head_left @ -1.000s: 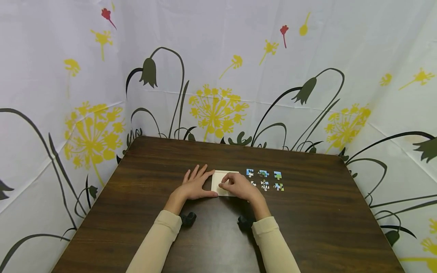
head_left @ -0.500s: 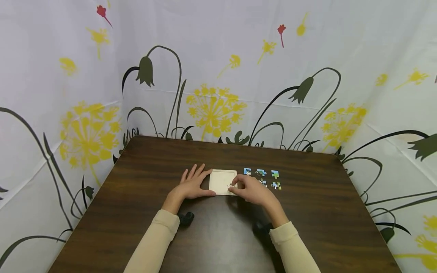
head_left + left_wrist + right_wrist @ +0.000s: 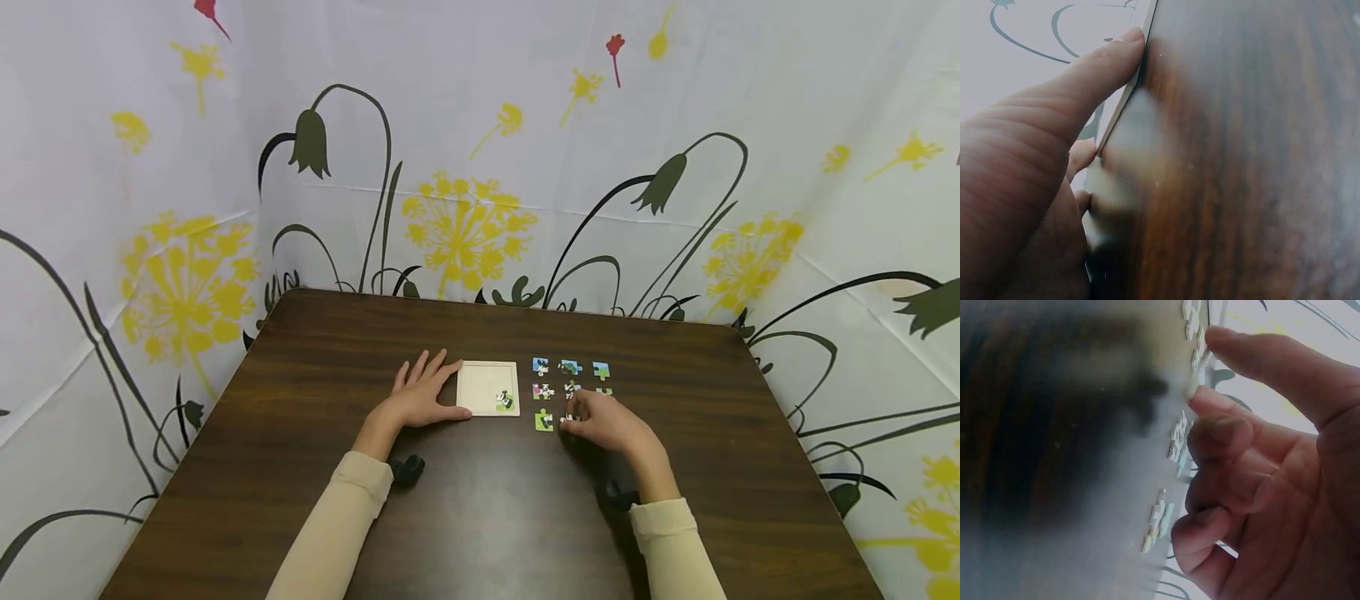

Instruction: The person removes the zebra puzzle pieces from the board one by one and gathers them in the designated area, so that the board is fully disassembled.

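Observation:
A shallow pale wooden puzzle tray (image 3: 480,385) lies on the table, with one panda-and-green jigsaw piece (image 3: 506,401) in its lower right corner. Along the tray's left side, my left hand (image 3: 420,402) has its fingers spread, with thumb and index finger touching the edge. My right hand (image 3: 611,423) is at the bottom row of loose pieces, right of the tray. In the right wrist view its thumb and index finger pinch a jigsaw piece (image 3: 1200,370), partly covered by the fingertips; the other fingers are curled. Left of this hand lies a green panda piece (image 3: 543,420).
Further loose pieces lie in rows behind the right hand, among them a blue piece (image 3: 541,367), a blue-green piece (image 3: 602,371) and a pink-edged piece (image 3: 543,392). The dark wooden table (image 3: 480,508) ends at a flowered curtain (image 3: 480,125).
My right hand has left a panda piece in the tray's lower right corner and moved right to the loose pieces. The left hand stays at the tray's edge.

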`<state>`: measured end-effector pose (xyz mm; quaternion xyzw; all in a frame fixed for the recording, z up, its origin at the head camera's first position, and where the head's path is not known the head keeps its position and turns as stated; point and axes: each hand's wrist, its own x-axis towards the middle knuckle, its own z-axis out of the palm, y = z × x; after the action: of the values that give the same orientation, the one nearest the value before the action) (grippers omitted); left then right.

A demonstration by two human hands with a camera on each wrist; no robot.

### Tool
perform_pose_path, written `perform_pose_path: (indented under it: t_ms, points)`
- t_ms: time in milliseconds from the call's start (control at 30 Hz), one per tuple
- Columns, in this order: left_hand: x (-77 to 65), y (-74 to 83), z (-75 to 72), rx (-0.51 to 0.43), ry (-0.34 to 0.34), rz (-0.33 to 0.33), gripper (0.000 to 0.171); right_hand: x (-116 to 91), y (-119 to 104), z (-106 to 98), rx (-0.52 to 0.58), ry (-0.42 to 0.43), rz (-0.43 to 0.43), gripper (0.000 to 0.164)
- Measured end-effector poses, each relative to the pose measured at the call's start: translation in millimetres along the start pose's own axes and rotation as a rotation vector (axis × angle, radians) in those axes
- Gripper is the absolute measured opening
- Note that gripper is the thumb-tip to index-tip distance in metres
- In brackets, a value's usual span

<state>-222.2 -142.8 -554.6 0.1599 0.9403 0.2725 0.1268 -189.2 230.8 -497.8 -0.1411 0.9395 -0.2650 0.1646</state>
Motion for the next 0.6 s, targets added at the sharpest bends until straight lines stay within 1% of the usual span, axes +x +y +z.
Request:
perform_pose_path:
  t_ms: [100,200,233,333,467,533,600]
  points:
    - [1.8,-1.6,1.7,0.003,-0.003,0.003,0.107,-3.6,8.3,-4.6,0.044,0.001,0.01,0.035]
    - [1.8,-3.0,1.9,0.003,-0.009,0.005,0.108,-9.9,17.2,-10.3,0.084,0.019,0.04,0.037]
    - [1.7,-3.6,1.8,0.007,-0.01,0.005,0.108,-11.8,19.9,-11.2,0.095,0.014,0.046,0.038]
    - [0.8,-5.0,1.0,0.008,-0.003,0.002,0.108,-14.1,25.2,-9.6,0.095,-0.016,0.043,0.045]
    - [0.4,-4.3,-0.3,0.005,0.007,0.003,0.107,-9.7,25.9,-3.3,0.11,-0.044,0.03,0.054]
    - [0.2,-2.6,-0.9,0.004,0.004,0.001,0.107,-6.4,24.5,-0.4,0.125,-0.05,0.024,0.051]
    - [0.1,-0.5,-1.4,-0.002,-0.002,-0.001,0.108,-3.8,23.8,0.9,0.134,-0.067,0.01,0.044]
